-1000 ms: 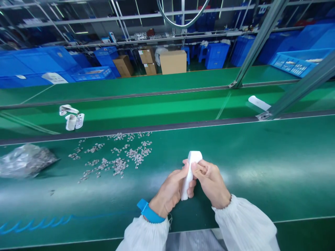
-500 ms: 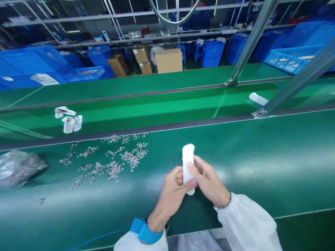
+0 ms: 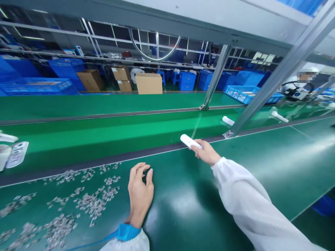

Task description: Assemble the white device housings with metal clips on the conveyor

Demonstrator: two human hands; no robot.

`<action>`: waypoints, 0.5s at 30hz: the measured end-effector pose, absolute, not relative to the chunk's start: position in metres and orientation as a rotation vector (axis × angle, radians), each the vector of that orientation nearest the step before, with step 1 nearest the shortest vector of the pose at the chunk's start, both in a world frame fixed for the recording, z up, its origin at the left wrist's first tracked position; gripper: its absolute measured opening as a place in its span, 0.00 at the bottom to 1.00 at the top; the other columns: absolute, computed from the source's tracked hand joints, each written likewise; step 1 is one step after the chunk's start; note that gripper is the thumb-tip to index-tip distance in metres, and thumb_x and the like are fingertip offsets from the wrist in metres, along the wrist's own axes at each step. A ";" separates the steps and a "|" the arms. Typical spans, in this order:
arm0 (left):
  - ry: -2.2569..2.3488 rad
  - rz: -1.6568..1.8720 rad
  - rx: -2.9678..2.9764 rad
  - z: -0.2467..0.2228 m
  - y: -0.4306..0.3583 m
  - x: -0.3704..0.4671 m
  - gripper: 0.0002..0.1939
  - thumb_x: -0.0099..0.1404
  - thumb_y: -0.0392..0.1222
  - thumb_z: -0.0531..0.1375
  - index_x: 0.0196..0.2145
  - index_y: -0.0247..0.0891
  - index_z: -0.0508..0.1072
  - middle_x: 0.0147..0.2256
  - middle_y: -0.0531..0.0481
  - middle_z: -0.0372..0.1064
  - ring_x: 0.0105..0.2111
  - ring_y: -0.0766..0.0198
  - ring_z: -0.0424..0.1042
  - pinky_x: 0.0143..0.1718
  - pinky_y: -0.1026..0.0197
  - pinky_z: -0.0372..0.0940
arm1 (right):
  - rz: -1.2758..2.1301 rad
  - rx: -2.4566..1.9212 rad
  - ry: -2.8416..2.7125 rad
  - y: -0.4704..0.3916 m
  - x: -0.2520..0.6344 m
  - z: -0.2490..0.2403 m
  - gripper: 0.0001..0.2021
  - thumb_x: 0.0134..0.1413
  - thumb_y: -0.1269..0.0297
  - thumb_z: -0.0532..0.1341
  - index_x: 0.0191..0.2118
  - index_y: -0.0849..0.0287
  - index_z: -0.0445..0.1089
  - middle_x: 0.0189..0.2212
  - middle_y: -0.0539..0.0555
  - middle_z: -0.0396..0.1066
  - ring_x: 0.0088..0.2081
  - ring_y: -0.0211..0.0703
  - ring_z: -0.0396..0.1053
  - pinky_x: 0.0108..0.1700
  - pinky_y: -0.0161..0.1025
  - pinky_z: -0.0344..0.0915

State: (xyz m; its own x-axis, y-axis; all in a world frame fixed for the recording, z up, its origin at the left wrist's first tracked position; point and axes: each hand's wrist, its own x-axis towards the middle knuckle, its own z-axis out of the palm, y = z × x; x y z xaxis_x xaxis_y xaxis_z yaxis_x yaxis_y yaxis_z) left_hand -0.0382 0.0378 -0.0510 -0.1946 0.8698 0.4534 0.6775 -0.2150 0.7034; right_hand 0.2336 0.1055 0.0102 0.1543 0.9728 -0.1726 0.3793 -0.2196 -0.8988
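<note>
The fingers of the right hand [image 3: 206, 152] are closing on one end of a long white piece [image 3: 187, 140], the thumb lying along its near face. The fingers of the left hand [image 3: 140, 195] are curling loosely, apart from one another and gripping nothing. The white piece is hanging above the dark edge strip [image 3: 162, 150], its free end pointing over the bright green belt [image 3: 117, 130]. It is appearing slim, smooth and round-ended, with a small dark mark on its face. By judgement, it is likely to be light, stiff and slightly slippery, like moulded plastic; gripping by the long edges near one end or at the middle is suiting it. Small metal clips [image 3: 91, 204] are lying scattered on the green surface [image 3: 172, 209], left of the left hand. Another white piece [image 3: 228, 120] is resting on the belt, near a metal post [image 3: 264, 83].
</note>
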 end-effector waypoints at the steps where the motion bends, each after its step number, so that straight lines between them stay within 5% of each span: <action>1: 1.827 1.353 1.849 -0.052 0.037 -0.040 0.09 0.67 0.44 0.56 0.40 0.38 0.73 0.47 0.43 0.67 0.45 0.56 0.71 0.41 0.56 0.69 | 0.974 -1.741 -1.302 0.125 0.237 0.011 0.15 0.59 0.64 0.62 0.51 0.60 0.69 0.30 0.53 0.74 0.25 0.38 0.69 0.32 0.40 0.68; 8: 1.823 1.248 1.871 -0.058 0.036 -0.047 0.12 0.68 0.48 0.54 0.40 0.40 0.73 0.48 0.44 0.67 0.47 0.54 0.69 0.46 0.52 0.68 | 0.542 -1.867 -1.200 0.198 0.235 -0.017 0.17 0.62 0.59 0.60 0.54 0.58 0.67 0.55 0.58 0.66 0.51 0.49 0.68 0.51 0.53 0.68; 13: 1.865 1.204 1.856 -0.064 0.037 -0.049 0.13 0.68 0.48 0.53 0.41 0.40 0.73 0.48 0.43 0.66 0.48 0.53 0.68 0.49 0.50 0.66 | 0.475 -1.742 -1.082 0.177 0.229 -0.034 0.24 0.59 0.68 0.57 0.61 0.62 0.57 0.65 0.68 0.49 0.66 0.61 0.43 0.63 0.61 0.47; 15: 1.885 1.172 1.874 -0.065 0.038 -0.048 0.12 0.68 0.47 0.53 0.40 0.39 0.72 0.48 0.43 0.67 0.48 0.53 0.68 0.49 0.50 0.66 | 0.565 -1.635 -1.050 0.158 0.216 -0.037 0.26 0.58 0.66 0.56 0.62 0.60 0.53 0.65 0.68 0.46 0.65 0.60 0.44 0.62 0.60 0.46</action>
